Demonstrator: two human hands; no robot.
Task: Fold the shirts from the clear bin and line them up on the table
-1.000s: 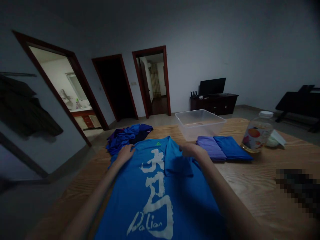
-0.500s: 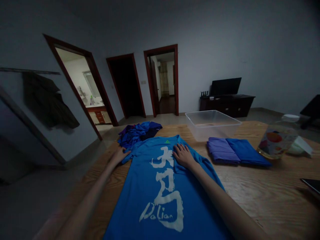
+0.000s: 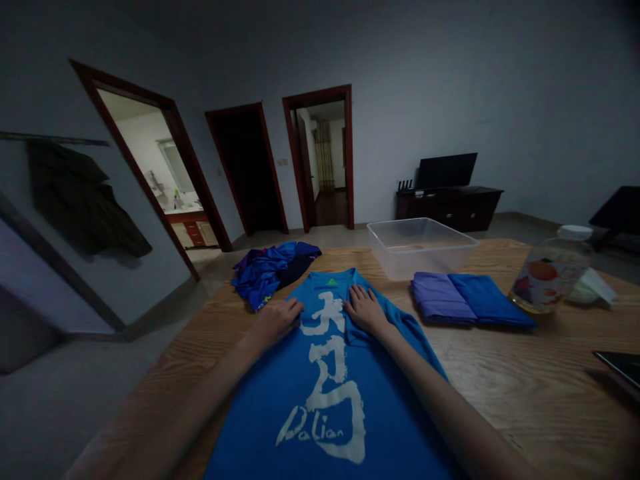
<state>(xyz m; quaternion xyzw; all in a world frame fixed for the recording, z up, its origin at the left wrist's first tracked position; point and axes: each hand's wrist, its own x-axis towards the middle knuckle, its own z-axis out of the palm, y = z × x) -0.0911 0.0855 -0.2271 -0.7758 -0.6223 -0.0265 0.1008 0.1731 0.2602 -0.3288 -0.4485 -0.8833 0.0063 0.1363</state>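
A blue T-shirt (image 3: 285,400) with large white lettering is spread over the wooden table, its collar facing away from me. My left hand (image 3: 280,319) is closed on the shirt's left edge near the shoulder, where the sleeve is turned inward under the hand. Pressed flat on the right chest, my right hand (image 3: 367,309) has its fingers stretched out over a folded-in part of the shirt. Beyond my left hand lies a crumpled heap of dark blue and purple clothing (image 3: 273,267).
Right of the shirt, folded purple cloth (image 3: 440,300) and folded blue cloth (image 3: 490,301) lie side by side on the table (image 3: 500,380). Behind them stands a clear plastic bin (image 3: 425,257). A bottle (image 3: 550,273) and a dark flat object (image 3: 620,368) are farther right.
My left hand has moved right, bringing the left sleeve from its outstretched position in over the shirt's body. My right hand stays on the right chest. The view has shifted slightly.
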